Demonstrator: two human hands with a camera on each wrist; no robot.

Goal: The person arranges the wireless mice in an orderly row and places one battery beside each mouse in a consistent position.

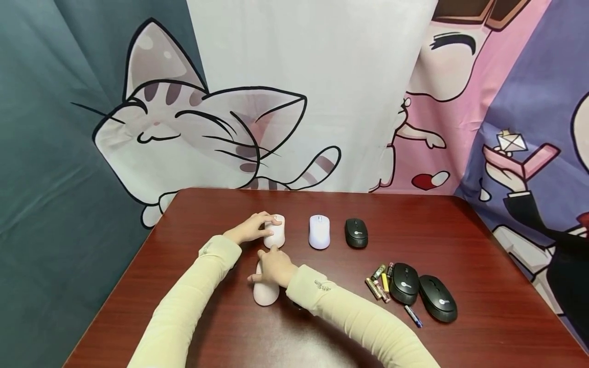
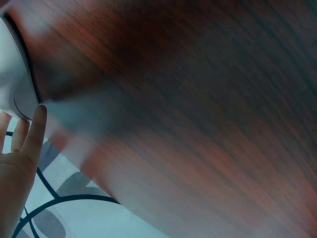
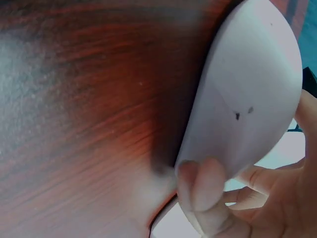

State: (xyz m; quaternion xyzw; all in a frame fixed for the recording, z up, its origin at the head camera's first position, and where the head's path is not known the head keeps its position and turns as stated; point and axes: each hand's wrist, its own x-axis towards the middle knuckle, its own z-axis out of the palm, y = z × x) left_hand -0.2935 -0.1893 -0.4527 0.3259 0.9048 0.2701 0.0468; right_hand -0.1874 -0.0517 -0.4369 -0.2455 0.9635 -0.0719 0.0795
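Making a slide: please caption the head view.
Left hand on a white mouse, right hand on a nearer one, batteries off to the right.

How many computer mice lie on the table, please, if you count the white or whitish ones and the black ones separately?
White or whitish mice: 3
Black mice: 3
Total: 6

1 white mouse (image 1: 276, 238) lies flat just beyond 1 dark-specked white mouse (image 1: 266, 294).
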